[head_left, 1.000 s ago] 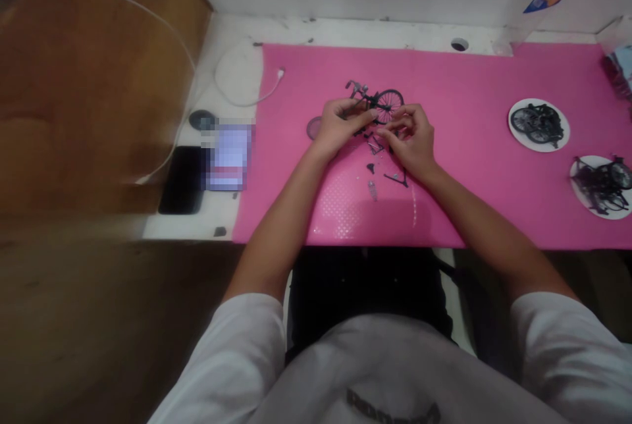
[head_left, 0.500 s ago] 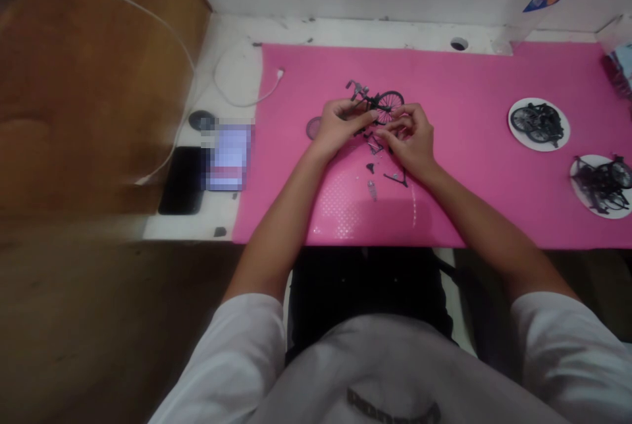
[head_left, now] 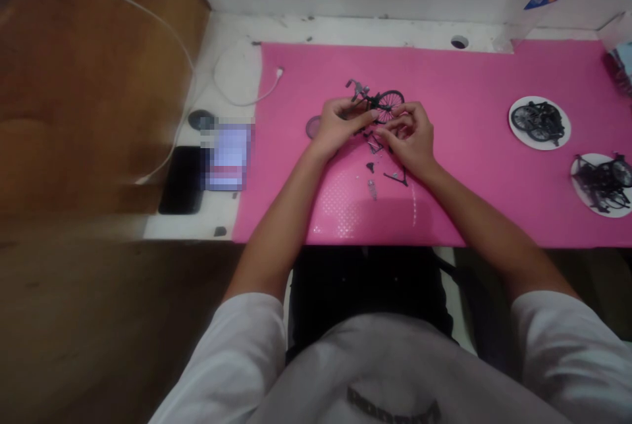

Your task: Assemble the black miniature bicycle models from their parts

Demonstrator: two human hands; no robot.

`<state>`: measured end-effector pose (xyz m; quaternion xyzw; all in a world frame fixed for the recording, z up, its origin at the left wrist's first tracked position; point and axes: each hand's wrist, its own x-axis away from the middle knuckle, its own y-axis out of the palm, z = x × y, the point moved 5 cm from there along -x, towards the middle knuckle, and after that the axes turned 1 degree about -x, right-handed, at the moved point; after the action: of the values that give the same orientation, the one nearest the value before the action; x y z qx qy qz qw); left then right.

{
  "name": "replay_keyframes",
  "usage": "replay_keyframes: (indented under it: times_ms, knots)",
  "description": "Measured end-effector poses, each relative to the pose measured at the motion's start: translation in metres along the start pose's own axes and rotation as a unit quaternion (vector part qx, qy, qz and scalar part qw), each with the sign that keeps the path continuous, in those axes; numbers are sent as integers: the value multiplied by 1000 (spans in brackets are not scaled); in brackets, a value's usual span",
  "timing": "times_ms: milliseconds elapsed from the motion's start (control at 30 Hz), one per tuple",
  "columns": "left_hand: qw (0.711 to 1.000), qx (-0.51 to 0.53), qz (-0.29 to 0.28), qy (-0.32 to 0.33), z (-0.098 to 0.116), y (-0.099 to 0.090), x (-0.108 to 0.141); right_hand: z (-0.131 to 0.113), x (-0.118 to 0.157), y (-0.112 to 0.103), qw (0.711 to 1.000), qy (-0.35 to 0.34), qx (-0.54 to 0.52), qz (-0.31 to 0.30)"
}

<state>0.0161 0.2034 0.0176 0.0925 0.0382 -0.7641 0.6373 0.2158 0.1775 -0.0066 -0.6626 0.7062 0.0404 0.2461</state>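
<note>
Between my two hands is a small black model bicycle (head_left: 390,100), with one spoked wheel and its handlebar showing. My left hand (head_left: 340,124) is closed on its frame, thumb pressed against it. My right hand (head_left: 409,137) has its fingers pinched at the lower edge of the wheel; what lies between the fingertips is too small to make out. A loose wheel (head_left: 313,126) rests on the pink mat beside my left hand. Below my hands lie a small black saddle (head_left: 370,167), a thin black part (head_left: 396,178) and a grey piece (head_left: 372,189).
Two white plates (head_left: 513,137) with black model bicycle parts stand at the right on the pink mat (head_left: 459,101). On the left are a black phone (head_left: 180,180), a blurred-out screen (head_left: 227,157), a round dark object (head_left: 201,120) and a white cable (head_left: 261,100).
</note>
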Motion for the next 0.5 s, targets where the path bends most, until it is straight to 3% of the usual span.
replay_keyframes:
  times_ms: [233,500]
  knots:
    - [1000,-1,1,1,1,-1,1,14,0,2,1000,9,-1,-28]
    - [1000,-19,0,25,0,0,-1,14,1,-1,1000,5,1,6]
